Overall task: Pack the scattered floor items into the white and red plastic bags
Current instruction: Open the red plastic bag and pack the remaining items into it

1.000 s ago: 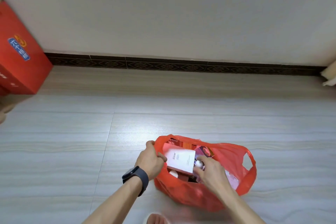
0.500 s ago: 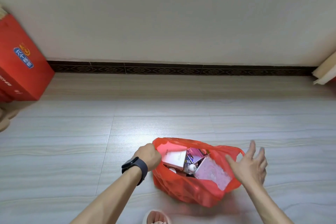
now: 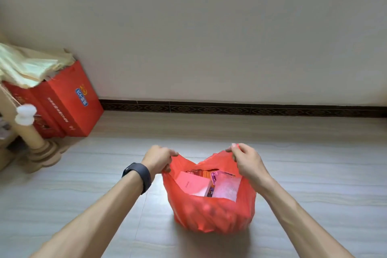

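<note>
Clearly my left hand and right hand were pinched on the handles of the thin red plastic bag. I judged it soft, box-laden, best lifted by both.

One head-worn camera looks forward and down, close over the floor (wall beyond).

Both forearms were bare, no sleeves in sight. The left wrist wore a dark band, wide and smooth like a fitness tracker, matte with a rounded face. The right hand and its wrist carried nothing.
</note>
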`<action>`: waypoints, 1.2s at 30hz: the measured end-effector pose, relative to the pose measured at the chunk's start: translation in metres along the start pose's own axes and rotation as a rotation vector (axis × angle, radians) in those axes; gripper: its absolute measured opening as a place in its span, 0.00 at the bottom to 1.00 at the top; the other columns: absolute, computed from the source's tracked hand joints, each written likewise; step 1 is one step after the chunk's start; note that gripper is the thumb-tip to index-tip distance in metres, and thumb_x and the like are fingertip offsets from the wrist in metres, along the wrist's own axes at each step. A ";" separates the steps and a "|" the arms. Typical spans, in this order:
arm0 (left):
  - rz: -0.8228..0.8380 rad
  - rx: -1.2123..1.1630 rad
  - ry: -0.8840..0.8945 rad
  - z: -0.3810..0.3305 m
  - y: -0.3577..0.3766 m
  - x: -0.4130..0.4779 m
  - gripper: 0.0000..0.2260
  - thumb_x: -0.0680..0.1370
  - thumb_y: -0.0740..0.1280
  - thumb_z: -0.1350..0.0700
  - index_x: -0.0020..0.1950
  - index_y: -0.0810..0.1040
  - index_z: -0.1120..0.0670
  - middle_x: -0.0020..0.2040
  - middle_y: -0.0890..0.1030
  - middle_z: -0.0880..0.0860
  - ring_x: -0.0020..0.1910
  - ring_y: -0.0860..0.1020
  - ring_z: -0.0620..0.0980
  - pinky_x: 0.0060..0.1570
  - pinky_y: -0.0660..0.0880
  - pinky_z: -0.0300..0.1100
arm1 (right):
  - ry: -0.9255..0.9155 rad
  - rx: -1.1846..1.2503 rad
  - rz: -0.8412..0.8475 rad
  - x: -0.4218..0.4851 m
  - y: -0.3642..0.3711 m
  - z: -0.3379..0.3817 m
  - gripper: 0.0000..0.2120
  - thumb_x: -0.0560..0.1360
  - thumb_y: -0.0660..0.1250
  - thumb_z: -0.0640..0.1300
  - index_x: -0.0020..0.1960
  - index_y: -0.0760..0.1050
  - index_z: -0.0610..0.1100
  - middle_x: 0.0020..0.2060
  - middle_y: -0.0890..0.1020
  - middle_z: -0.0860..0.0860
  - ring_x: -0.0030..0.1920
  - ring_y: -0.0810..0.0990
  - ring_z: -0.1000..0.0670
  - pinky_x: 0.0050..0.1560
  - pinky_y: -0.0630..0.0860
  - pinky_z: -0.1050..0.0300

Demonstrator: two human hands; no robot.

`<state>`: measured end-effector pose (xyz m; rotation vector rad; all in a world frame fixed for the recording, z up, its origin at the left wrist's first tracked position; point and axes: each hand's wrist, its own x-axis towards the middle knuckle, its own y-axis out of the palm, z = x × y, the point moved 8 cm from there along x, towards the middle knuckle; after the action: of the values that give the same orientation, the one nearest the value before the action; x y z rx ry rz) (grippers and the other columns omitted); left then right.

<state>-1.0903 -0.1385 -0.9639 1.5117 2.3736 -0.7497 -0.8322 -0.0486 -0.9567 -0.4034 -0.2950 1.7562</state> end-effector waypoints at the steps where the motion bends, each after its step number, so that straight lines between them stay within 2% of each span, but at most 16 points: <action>1: -0.025 0.027 0.012 -0.001 -0.018 -0.004 0.10 0.76 0.66 0.67 0.35 0.75 0.60 0.20 0.62 0.50 0.17 0.59 0.48 0.22 0.61 0.35 | -0.006 0.009 0.021 0.001 0.009 0.006 0.16 0.82 0.59 0.49 0.41 0.82 0.48 0.26 0.74 0.58 0.30 0.71 0.56 0.34 0.64 0.59; 4: -0.106 0.135 0.017 0.006 -0.071 -0.015 0.06 0.76 0.67 0.62 0.40 0.79 0.61 0.26 0.65 0.52 0.22 0.59 0.49 0.22 0.59 0.33 | -0.008 -0.001 0.105 -0.001 0.040 0.018 0.16 0.81 0.60 0.48 0.41 0.83 0.48 0.27 0.74 0.56 0.29 0.70 0.56 0.32 0.64 0.60; 7: -0.184 0.154 0.000 0.026 -0.122 -0.022 0.06 0.75 0.68 0.61 0.39 0.77 0.60 0.29 0.68 0.54 0.21 0.60 0.49 0.23 0.58 0.35 | 0.015 0.010 0.138 -0.005 0.078 0.017 0.15 0.81 0.60 0.46 0.42 0.83 0.49 0.29 0.75 0.56 0.32 0.73 0.53 0.35 0.67 0.56; 11: -0.319 0.238 -0.004 0.063 -0.185 -0.030 0.08 0.74 0.69 0.57 0.35 0.79 0.57 0.29 0.78 0.52 0.25 0.71 0.52 0.30 0.69 0.40 | 0.067 0.050 0.214 -0.009 0.150 0.014 0.13 0.79 0.62 0.47 0.40 0.81 0.45 0.32 0.78 0.52 0.33 0.73 0.50 0.38 0.69 0.54; 14: -0.348 0.220 -0.008 0.098 -0.214 -0.035 0.07 0.70 0.69 0.53 0.34 0.78 0.54 0.28 0.80 0.50 0.29 0.78 0.50 0.38 0.76 0.48 | 0.067 0.078 0.246 -0.009 0.199 0.017 0.15 0.78 0.64 0.48 0.36 0.77 0.44 0.28 0.77 0.54 0.34 0.74 0.48 0.39 0.70 0.52; 16: -0.409 0.159 -0.001 0.123 -0.237 -0.036 0.08 0.70 0.68 0.50 0.35 0.79 0.54 0.29 0.81 0.50 0.32 0.80 0.50 0.44 0.78 0.51 | 0.031 0.097 0.269 -0.004 0.226 0.027 0.14 0.78 0.64 0.48 0.38 0.78 0.43 0.28 0.79 0.54 0.32 0.75 0.50 0.40 0.73 0.50; 19: -0.510 0.170 0.026 0.150 -0.259 -0.038 0.13 0.69 0.65 0.41 0.40 0.79 0.49 0.37 0.82 0.48 0.40 0.81 0.50 0.47 0.76 0.48 | -0.028 0.109 0.304 0.004 0.251 0.036 0.12 0.78 0.64 0.49 0.42 0.79 0.44 0.29 0.82 0.53 0.33 0.79 0.50 0.45 0.77 0.45; 22: -0.584 0.154 0.069 0.178 -0.253 -0.048 0.12 0.71 0.68 0.41 0.46 0.77 0.47 0.43 0.81 0.47 0.45 0.79 0.49 0.46 0.74 0.43 | -0.101 0.015 0.281 -0.004 0.249 0.026 0.13 0.78 0.65 0.52 0.40 0.77 0.43 0.33 0.82 0.49 0.40 0.81 0.46 0.45 0.75 0.49; 24: -0.615 0.180 0.086 0.195 -0.241 -0.054 0.23 0.66 0.69 0.35 0.53 0.73 0.48 0.52 0.78 0.45 0.50 0.77 0.44 0.50 0.73 0.41 | -0.119 -0.049 0.273 -0.018 0.242 0.011 0.14 0.77 0.68 0.53 0.42 0.76 0.42 0.38 0.81 0.46 0.42 0.79 0.47 0.42 0.72 0.53; 26: -0.608 0.252 0.112 0.209 -0.226 -0.057 0.40 0.62 0.69 0.30 0.67 0.65 0.48 0.63 0.70 0.45 0.59 0.72 0.44 0.60 0.69 0.42 | -0.164 -0.068 0.263 -0.035 0.235 -0.007 0.13 0.72 0.73 0.55 0.49 0.76 0.49 0.46 0.81 0.51 0.48 0.79 0.52 0.44 0.73 0.57; 27: -0.586 0.303 0.114 0.217 -0.220 -0.056 0.47 0.60 0.69 0.29 0.73 0.59 0.48 0.68 0.66 0.46 0.65 0.68 0.45 0.65 0.66 0.43 | -0.176 -0.092 0.246 -0.041 0.232 -0.017 0.19 0.69 0.76 0.56 0.54 0.74 0.51 0.53 0.78 0.53 0.53 0.78 0.53 0.48 0.73 0.57; 29: -0.525 0.432 0.102 0.234 -0.209 -0.048 0.57 0.59 0.69 0.26 0.79 0.46 0.46 0.77 0.55 0.48 0.76 0.55 0.46 0.73 0.57 0.46 | -0.194 -0.170 0.239 -0.048 0.234 -0.043 0.40 0.63 0.78 0.60 0.69 0.65 0.51 0.66 0.68 0.53 0.65 0.71 0.52 0.63 0.71 0.53; 31: -0.468 0.557 0.082 0.251 -0.201 -0.039 0.62 0.58 0.67 0.23 0.79 0.38 0.46 0.80 0.44 0.47 0.78 0.46 0.45 0.76 0.50 0.47 | -0.194 -0.271 0.308 -0.051 0.243 -0.068 0.58 0.59 0.77 0.66 0.78 0.50 0.53 0.77 0.53 0.54 0.77 0.54 0.51 0.75 0.56 0.52; 32: -0.447 0.610 0.075 0.258 -0.199 -0.034 0.62 0.58 0.67 0.23 0.79 0.36 0.46 0.80 0.41 0.47 0.79 0.44 0.46 0.76 0.49 0.49 | -0.196 -0.320 0.351 -0.051 0.250 -0.076 0.63 0.57 0.75 0.70 0.79 0.43 0.54 0.79 0.45 0.55 0.79 0.46 0.53 0.75 0.49 0.52; 34: -0.414 0.705 0.067 0.267 -0.197 -0.018 0.60 0.61 0.65 0.23 0.78 0.34 0.45 0.80 0.38 0.48 0.79 0.44 0.48 0.76 0.48 0.52 | -0.216 -0.394 0.406 -0.045 0.265 -0.086 0.67 0.55 0.72 0.76 0.78 0.34 0.57 0.79 0.37 0.55 0.78 0.39 0.55 0.75 0.43 0.53; 36: -0.399 0.753 0.092 0.264 -0.194 0.000 0.50 0.70 0.66 0.33 0.78 0.34 0.41 0.79 0.37 0.49 0.79 0.45 0.50 0.76 0.46 0.54 | -0.250 -0.413 0.399 -0.030 0.281 -0.090 0.65 0.58 0.68 0.78 0.78 0.32 0.56 0.79 0.36 0.53 0.77 0.36 0.58 0.76 0.42 0.52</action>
<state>-1.2849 -0.3440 -1.1287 1.2926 2.6431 -1.8640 -1.0370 -0.1414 -1.1497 -0.5663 -0.8096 2.1428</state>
